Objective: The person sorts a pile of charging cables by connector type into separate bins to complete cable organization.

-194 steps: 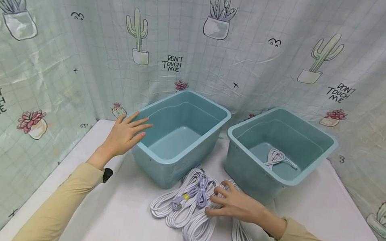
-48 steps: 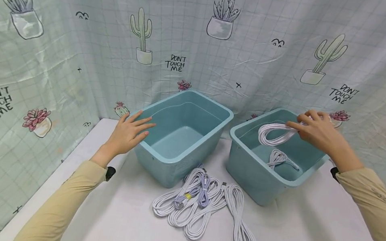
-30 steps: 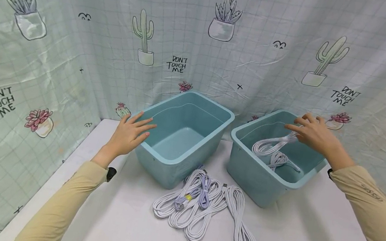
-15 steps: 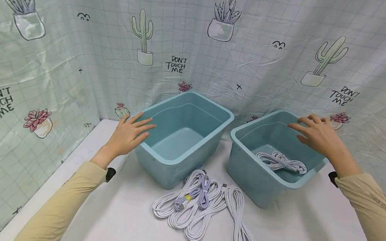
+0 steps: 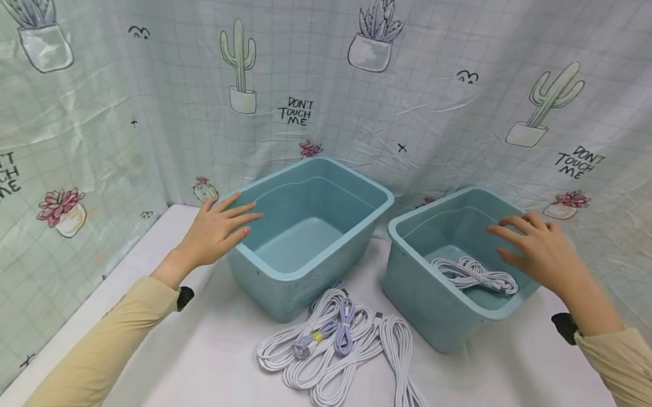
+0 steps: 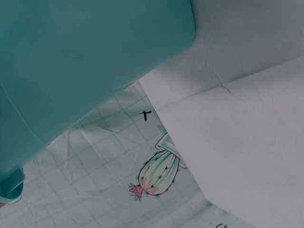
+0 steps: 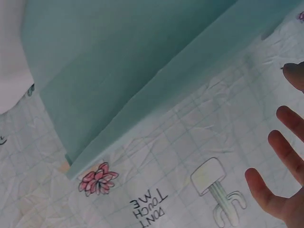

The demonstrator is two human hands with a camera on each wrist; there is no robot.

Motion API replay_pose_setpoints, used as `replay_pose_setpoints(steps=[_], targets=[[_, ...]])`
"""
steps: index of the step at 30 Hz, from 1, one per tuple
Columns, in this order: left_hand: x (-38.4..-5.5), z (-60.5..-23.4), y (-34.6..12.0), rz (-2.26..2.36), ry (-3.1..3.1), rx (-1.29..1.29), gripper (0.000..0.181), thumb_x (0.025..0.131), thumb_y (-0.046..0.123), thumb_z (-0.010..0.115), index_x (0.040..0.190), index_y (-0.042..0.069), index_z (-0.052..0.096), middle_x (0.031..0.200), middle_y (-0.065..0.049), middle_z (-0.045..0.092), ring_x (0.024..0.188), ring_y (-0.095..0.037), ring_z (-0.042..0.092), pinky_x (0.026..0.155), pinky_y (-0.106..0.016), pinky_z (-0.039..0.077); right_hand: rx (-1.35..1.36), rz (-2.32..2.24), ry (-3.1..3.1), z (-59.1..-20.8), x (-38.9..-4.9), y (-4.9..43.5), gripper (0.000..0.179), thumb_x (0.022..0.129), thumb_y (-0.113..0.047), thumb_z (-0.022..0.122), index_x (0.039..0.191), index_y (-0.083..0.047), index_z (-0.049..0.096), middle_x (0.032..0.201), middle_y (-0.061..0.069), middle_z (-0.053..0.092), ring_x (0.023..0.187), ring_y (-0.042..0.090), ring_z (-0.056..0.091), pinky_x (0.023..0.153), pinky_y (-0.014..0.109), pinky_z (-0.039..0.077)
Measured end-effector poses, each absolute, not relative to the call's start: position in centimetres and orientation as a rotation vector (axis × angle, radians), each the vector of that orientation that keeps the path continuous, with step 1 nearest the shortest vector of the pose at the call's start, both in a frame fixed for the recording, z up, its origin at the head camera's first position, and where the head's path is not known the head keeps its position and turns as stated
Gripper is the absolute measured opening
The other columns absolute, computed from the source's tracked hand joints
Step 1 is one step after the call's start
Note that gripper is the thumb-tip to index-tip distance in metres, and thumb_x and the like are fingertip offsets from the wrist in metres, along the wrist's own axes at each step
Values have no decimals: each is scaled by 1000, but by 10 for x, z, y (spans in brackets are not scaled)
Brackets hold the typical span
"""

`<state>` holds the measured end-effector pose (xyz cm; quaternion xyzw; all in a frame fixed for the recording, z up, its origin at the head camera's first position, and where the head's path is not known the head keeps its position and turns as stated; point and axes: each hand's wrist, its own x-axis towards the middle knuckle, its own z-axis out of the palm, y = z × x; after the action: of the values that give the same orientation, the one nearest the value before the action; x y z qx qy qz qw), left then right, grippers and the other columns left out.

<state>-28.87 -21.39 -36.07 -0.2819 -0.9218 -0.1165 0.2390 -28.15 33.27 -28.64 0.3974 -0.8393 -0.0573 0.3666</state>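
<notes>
My left hand (image 5: 211,236) rests with spread fingers at the near left rim of the left blue-green bin (image 5: 292,273). Above the right rim of the right bin (image 5: 431,298), my right hand (image 5: 539,252) holds nothing, its fingers loosely bent. Its fingertips also show at the edge of the right wrist view. Inside the right bin, bundled white cables (image 5: 471,274) lie one across another. On the table, several white charging cables (image 5: 333,387) are heaped in loops, with a purple cable bundle (image 5: 345,326) on top. One long white cable (image 5: 400,364) lies to their right.
Both bins stand side by side on a white table (image 5: 216,381), before a cactus-print curtain (image 5: 402,96). The cable heap sits close in front of the left bin. A small yellow band (image 5: 317,336) shows within the heap. In the left bin only the bare floor is visible.
My right hand took a white cable from the heap, carried it over the right bin and let it drop onto the cable there. It has since shifted slightly toward me. My left hand stayed.
</notes>
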Motion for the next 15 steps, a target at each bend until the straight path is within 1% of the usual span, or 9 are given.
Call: replay_pose_setpoints(steps=[6, 10, 13, 15], targets=[[-288, -361, -215, -323, -2508, -781, 42, 94, 41, 36, 123, 18, 56, 132, -8, 50, 131, -36, 30, 105, -60, 15, 1056, -71, -2163, -286, -266, 323, 57, 91, -54, 22, 97, -16, 63, 94, 8, 59, 86, 28, 48, 46, 42, 36], [-289, -361, -215, -319, -2505, -784, 47, 94, 45, 31, 123, 18, 56, 132, -8, 50, 131, -36, 30, 104, -60, 16, 1070, -51, -2166, -285, -256, 316, 56, 92, -52, 22, 95, -15, 64, 96, 8, 59, 86, 29, 49, 50, 45, 40], [-289, -362, -215, -316, -2510, -785, 45, 94, 43, 33, 123, 17, 56, 132, -8, 50, 131, -36, 30, 104, -60, 15, 1078, -61, -2159, -284, -251, 310, 57, 92, -52, 21, 94, -15, 64, 96, 8, 59, 87, 28, 49, 52, 43, 40], [-289, -361, -215, -314, -2512, -783, 41, 94, 39, 37, 123, 18, 56, 132, -8, 50, 131, -36, 30, 104, -60, 16, 1088, -69, -2150, -283, -249, 306, 57, 93, -52, 21, 94, -15, 64, 96, 8, 59, 87, 28, 49, 52, 41, 39]])
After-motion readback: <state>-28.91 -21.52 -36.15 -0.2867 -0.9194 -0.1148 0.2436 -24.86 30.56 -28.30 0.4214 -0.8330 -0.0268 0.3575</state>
